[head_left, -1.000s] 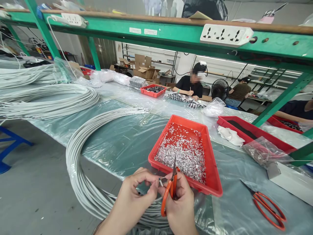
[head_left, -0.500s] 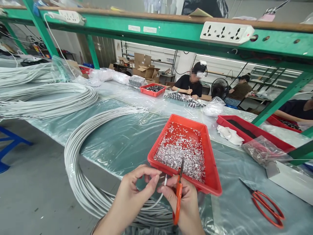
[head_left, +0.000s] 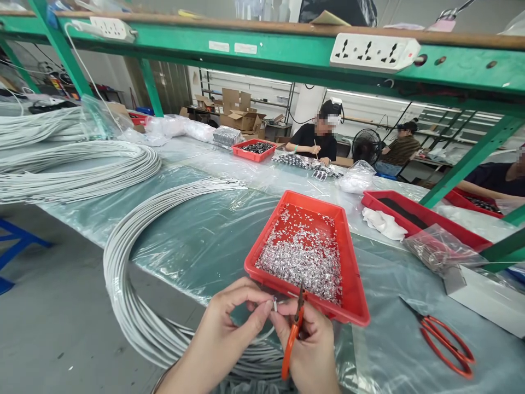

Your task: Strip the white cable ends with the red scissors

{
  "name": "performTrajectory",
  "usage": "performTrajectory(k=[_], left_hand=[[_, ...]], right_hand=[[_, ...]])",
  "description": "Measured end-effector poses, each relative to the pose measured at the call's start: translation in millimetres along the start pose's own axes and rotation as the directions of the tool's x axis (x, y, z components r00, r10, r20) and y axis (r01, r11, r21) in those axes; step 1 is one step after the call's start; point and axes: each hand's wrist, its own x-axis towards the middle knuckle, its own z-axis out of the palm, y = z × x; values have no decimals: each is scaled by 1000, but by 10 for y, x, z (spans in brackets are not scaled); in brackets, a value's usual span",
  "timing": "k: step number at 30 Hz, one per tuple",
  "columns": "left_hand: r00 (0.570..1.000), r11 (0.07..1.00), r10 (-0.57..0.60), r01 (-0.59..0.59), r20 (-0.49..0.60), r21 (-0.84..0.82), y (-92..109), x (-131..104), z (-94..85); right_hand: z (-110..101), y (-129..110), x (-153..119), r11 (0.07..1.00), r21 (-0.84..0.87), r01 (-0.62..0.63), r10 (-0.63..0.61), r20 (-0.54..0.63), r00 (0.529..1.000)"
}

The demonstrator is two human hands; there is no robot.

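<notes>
My left hand [head_left: 223, 335] pinches the end of a thin white cable [head_left: 274, 304] at the table's near edge. My right hand [head_left: 311, 350] holds orange-handled scissors [head_left: 292, 336] with the blades pointing up, and its fingertips meet the cable end too. Just beyond both hands stands a red tray [head_left: 353, 306] full of small silver metal pieces [head_left: 305, 257]. The cable runs down into a big looped bundle of white cables [head_left: 127, 295] hanging off the table on my left.
A second pair of orange scissors [head_left: 445, 339] lies on the plastic-covered table at right. Another red tray [head_left: 426, 221], a white cloth [head_left: 383, 223] and a plastic bag [head_left: 441, 251] sit behind it. More cable bundles [head_left: 74, 169] lie far left. Other people work across the table.
The scissors swung from left of my right hand to upright in it, then tilted slightly. My hands closed together again on the cable end after drawing a little apart.
</notes>
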Motion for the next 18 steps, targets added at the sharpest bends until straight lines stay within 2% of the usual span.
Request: performTrajectory(k=[5, 10, 13, 18], left_hand=[[1000, 997, 29, -29, -7, 66, -18, -1, 5], [995, 978, 75, -60, -70, 200, -16, 21, -11], [992, 980, 85, -67, -88, 188, -49, 30, 3], [995, 999, 7, -3, -99, 41, -117, 40, 50]], right_hand=[[-30, 14, 17, 964, -224, 146, -152, -11, 988], [-29, 57, 12, 931, -289, 222, -233, -3, 973], [-10, 58, 11, 958, -233, 167, -169, 8, 986], [-10, 21, 37, 1000, -6, -22, 23, 44, 999]])
